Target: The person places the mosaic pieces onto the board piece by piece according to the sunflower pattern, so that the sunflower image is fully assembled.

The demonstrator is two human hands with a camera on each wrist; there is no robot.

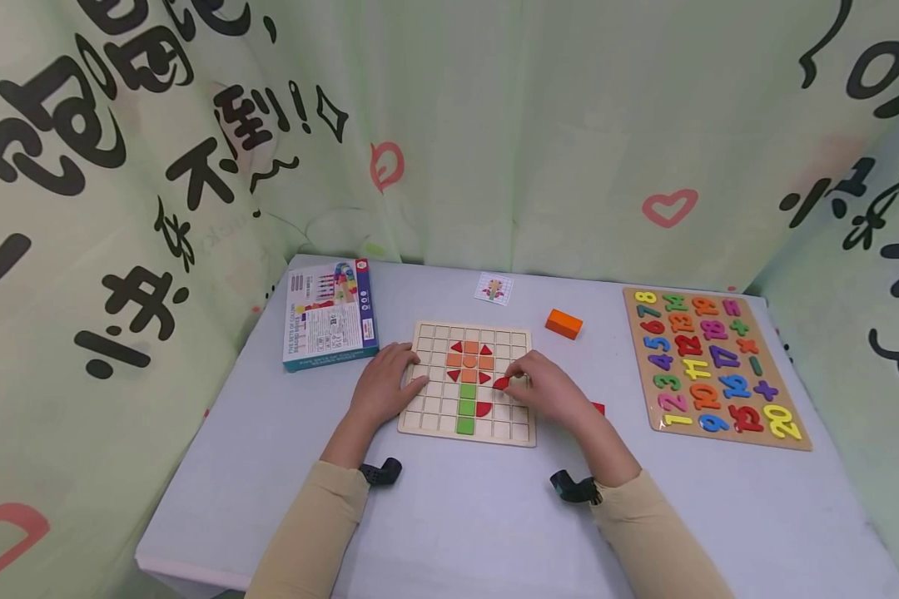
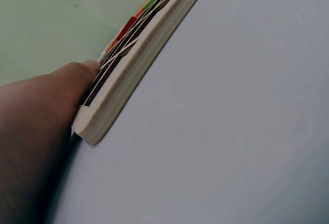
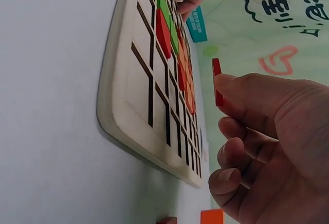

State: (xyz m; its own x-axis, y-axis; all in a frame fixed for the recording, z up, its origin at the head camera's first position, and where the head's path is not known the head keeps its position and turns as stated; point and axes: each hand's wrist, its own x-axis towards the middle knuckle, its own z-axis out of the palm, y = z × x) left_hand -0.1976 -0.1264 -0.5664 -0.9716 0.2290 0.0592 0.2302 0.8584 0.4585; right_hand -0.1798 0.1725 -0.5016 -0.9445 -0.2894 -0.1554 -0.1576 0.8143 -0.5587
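A wooden grid board (image 1: 429,416) lies on the table, with orange squares (image 1: 470,348), green squares (image 1: 466,408), small red triangles (image 1: 453,376) and a red quarter-circle piece (image 1: 484,409) in its cells. My left hand (image 1: 380,387) rests at the board's left edge, thumb over the top; the left wrist view shows that thumb (image 2: 77,75) touching the board. Above the right side of the grid, my right hand (image 1: 545,387) pinches a thin red piece (image 3: 217,82) between thumb and forefinger. Its other fingers are curled, and the piece is apart from the board.
A boxed toy set (image 1: 330,320) lies left of the board. Behind stand a small pattern card (image 1: 494,289) and an orange block (image 1: 564,324). A red piece (image 1: 598,408) lies by the right forearm. At right is a number puzzle board (image 1: 707,370). Curtains (image 1: 524,166) enclose the table.
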